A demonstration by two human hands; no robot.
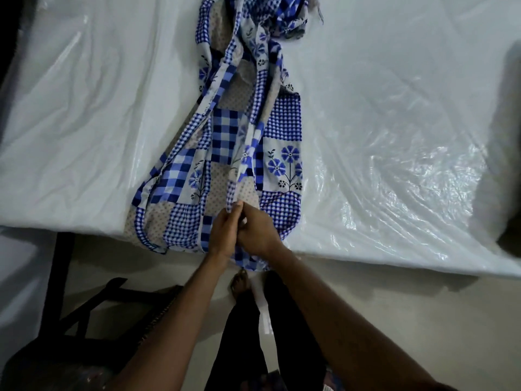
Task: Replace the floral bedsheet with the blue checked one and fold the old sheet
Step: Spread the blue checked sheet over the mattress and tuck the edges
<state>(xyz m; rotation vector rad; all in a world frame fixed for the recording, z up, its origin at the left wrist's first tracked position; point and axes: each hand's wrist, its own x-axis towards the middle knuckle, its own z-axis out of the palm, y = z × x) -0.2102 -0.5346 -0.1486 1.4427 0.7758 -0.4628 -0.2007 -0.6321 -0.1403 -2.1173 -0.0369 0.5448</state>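
Hem of the blue checked sheet (223,131) sits in the pinching grip of left hand (222,231) and right hand (259,232); the rest lies bunched beyond, across the mattress (394,108).

Dim, soft picture; glare streaks the plastic-wrapped mattress (394,170) at right, corners dark and curved.

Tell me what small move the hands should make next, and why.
Probably slide the left hand and right hand apart along the edge: both pinch the blue checked sheet at one spot, and it lies bunched in a narrow strip on the plastic-covered mattress.
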